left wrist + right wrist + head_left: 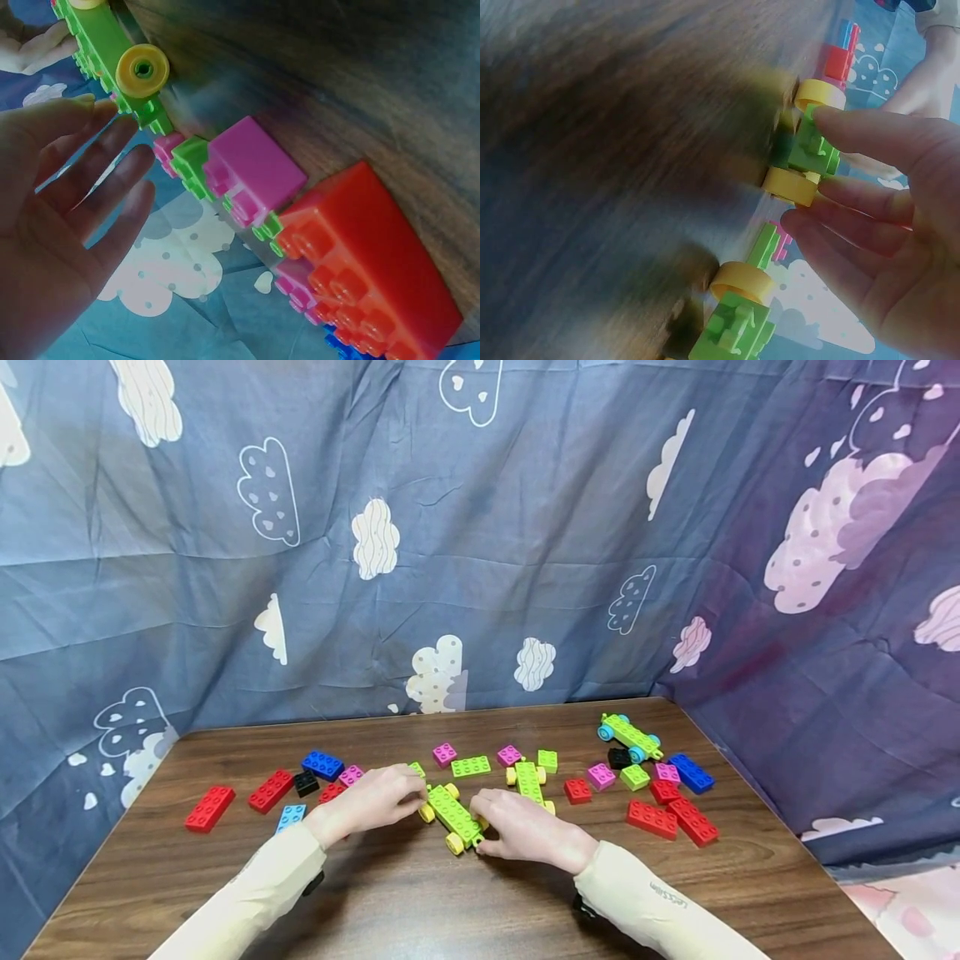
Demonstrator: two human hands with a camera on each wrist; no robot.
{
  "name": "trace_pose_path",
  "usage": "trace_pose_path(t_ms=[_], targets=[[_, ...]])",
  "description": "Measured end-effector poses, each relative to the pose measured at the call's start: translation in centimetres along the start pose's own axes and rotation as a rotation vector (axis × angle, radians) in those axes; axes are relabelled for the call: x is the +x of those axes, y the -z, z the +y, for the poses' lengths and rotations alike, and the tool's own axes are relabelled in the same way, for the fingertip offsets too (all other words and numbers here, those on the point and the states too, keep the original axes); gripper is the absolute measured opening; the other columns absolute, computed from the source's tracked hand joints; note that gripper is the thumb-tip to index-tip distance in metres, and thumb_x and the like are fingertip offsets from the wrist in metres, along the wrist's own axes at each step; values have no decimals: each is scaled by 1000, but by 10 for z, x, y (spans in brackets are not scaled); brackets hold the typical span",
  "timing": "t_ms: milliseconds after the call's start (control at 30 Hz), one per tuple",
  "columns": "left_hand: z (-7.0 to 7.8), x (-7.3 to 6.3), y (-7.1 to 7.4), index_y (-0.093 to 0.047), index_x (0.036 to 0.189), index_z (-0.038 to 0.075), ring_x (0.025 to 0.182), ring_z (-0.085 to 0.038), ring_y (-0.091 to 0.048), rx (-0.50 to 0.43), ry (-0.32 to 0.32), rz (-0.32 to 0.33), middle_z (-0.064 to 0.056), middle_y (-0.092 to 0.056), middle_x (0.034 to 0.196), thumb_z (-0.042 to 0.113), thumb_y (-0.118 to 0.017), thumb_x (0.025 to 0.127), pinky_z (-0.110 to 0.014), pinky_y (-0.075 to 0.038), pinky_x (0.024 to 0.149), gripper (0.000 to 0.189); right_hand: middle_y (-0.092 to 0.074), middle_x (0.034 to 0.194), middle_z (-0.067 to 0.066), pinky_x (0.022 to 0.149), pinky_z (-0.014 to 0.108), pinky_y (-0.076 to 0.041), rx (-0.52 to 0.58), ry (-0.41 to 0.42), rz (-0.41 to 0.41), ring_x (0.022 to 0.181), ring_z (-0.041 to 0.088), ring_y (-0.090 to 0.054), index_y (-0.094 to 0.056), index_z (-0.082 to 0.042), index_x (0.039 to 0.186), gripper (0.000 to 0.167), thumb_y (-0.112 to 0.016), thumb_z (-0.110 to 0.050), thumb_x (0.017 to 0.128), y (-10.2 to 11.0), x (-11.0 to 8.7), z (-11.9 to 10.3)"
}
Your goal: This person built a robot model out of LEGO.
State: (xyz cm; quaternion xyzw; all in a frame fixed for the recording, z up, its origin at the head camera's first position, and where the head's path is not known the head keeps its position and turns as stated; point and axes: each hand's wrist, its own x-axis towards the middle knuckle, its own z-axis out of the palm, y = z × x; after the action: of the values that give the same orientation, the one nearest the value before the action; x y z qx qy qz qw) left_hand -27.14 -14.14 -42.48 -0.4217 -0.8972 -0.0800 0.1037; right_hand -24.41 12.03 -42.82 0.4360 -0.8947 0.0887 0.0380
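A lime-green wheeled base (pixel 452 814) with studs and yellow wheels stands on the table between the two hands. My right hand (pixel 517 831) grips its near end. In the right wrist view the thumb (pixel 847 127) lies at the green hitch end and the fingers curl behind a yellow wheel (pixel 791 185). Close to the base's far left end is my left hand (pixel 378 797), its fingers loosely extended with nothing held. The left wrist view shows those fingers (pixel 112 195) apart, fingertips near the base's end. A second green base (pixel 529 781) with yellow wheels stands behind my right hand.
Red bricks (pixel 210 808), a blue brick (pixel 323 765) and a light-blue brick (pixel 291 816) lie at left. Pink and green bricks (pixel 470 767) sit along the back. At right are a blue-wheeled green base (pixel 630 737) and several mixed bricks (pixel 651 819). A cloud-patterned curtain (pixel 480 568) hangs behind.
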Motion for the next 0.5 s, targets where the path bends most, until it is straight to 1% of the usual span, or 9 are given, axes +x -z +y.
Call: trace_pose_path(t_ms=[133,267,367,400,500], targets=[[1,5,1,-70,95,15,85,-10,-60,-6,17,7,1,-68,94,25,-75,88,-26,-56,73,12,-57,84,-1,66,18,-43,1,-5,-11,73,4,-45,-59,-11,96,33,-82,-27,79,0,1,1],[2,9,1,-70,108,10,95,-16,-62,-31,-14,-14,-4,-68,103,25,-75,88,-33,-57,82,26,-57,85,-1,65,18,-42,2,2,-20,73,4,-45,-58,-12,96,32,-82,-26,79,0,1,1],[2,12,-1,-69,115,7,103,-19,-62,-43,-45,-46,-5,-69,110,23,-76,87,-35,-56,89,33,-57,85,-1,65,18,-42,8,12,-24,73,4,-45,-58,-12,95,31,-82,-24,80,1,2,1],[3,13,-1,-68,117,8,106,-20,-62,-47,-48,-62,-5,-69,112,23,-76,87,-36,-55,92,34,-57,85,-1,65,18,-42,11,15,-26,73,4,-44,-57,-11,95,31,-81,-23,80,1,2,1],[3,16,-2,-69,118,9,108,-20,-63,-57,-50,-103,-5,-70,115,23,-75,88,-37,-54,94,34,-58,87,0,65,18,-42,20,22,-29,73,4,-45,-57,-11,96,29,-80,-21,80,2,2,2]])
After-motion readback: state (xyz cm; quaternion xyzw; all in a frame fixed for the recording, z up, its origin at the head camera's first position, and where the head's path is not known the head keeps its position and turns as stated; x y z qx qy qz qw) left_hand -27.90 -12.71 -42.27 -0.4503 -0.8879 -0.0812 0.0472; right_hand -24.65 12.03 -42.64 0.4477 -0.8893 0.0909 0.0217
